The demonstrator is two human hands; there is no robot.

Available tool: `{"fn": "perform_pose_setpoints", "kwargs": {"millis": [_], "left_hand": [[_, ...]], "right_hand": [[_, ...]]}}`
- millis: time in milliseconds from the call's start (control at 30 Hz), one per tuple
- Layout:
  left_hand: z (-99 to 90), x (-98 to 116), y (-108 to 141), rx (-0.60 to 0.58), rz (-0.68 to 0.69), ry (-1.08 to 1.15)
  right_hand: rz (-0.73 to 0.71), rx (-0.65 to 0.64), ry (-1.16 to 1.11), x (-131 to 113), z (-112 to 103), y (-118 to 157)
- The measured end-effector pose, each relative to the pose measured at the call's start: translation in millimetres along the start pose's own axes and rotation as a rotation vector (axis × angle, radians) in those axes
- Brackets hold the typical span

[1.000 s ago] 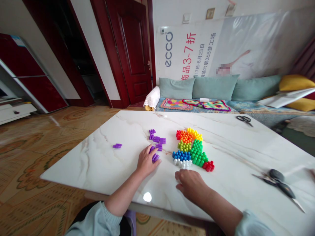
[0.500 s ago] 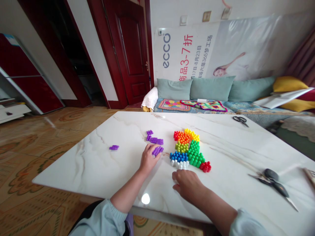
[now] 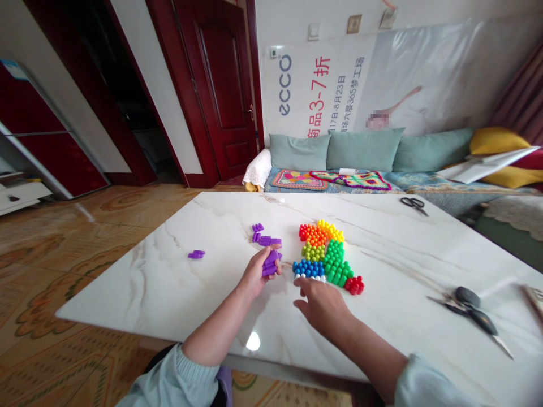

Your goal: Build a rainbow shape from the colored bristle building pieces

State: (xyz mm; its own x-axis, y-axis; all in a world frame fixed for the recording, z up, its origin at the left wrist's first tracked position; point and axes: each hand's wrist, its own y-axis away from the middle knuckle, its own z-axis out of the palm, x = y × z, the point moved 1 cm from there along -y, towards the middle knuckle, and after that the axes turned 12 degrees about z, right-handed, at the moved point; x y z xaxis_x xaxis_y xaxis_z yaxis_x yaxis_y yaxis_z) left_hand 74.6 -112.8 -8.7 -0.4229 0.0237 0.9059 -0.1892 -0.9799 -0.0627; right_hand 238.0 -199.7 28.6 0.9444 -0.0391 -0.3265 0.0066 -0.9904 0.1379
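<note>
My left hand (image 3: 258,271) holds a cluster of purple bullet-shaped plastic pieces (image 3: 270,263) just above the white marble table (image 3: 169,294). My right hand (image 3: 321,305) hovers at the near edge of the white round-topped pieces (image 3: 316,278) and partly covers them; its thumb and forefinger are apart, with nothing visible between them. Behind those white pieces stand blue (image 3: 309,268), olive-green (image 3: 313,252), orange (image 3: 313,235) and yellow pieces (image 3: 331,230). Green pieces (image 3: 336,263) stand to the right, with red pieces (image 3: 354,285) at their near end.
More purple pieces (image 3: 265,240) lie beyond my left hand, and a small purple group (image 3: 196,254) rests farther left. Black-handled scissors (image 3: 470,311) lie at the right; another black pair (image 3: 413,204) sits near the far edge. A sofa (image 3: 297,180) stands behind the table.
My left hand has lifted the purple pieces and turned so that they show in its grasp. My right hand has moved slightly forward over the white pieces.
</note>
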Motion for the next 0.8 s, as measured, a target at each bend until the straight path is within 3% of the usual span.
{"fn": "perform_pose_setpoints", "kwargs": {"millis": [133,233,400,567,800], "left_hand": [[14.9,7.3,12.0,-0.118,0.108,-0.191],[22.4,9.7,18.4,-0.194,0.092,-0.246],[25.5,8.7,25.3,-0.276,0.061,-0.246],[24.5,10.4,26.3,-0.333,0.104,-0.25],[14.3,6.6,23.9,-0.255,0.229,-0.449]], "right_hand": [[0.016,0.196,-0.316,-1.5,-6.2,-5.2],[-0.041,0.276,-0.432,-2.5,-10.9,-6.8],[-0.158,0.235,-0.331,-3.4,-15.0,-5.4],[-0.099,0.253,-0.282,-1.1,-18.2,-5.8],[0.009,0.253,-0.235,-5.3,-22.2,0.1]]}}
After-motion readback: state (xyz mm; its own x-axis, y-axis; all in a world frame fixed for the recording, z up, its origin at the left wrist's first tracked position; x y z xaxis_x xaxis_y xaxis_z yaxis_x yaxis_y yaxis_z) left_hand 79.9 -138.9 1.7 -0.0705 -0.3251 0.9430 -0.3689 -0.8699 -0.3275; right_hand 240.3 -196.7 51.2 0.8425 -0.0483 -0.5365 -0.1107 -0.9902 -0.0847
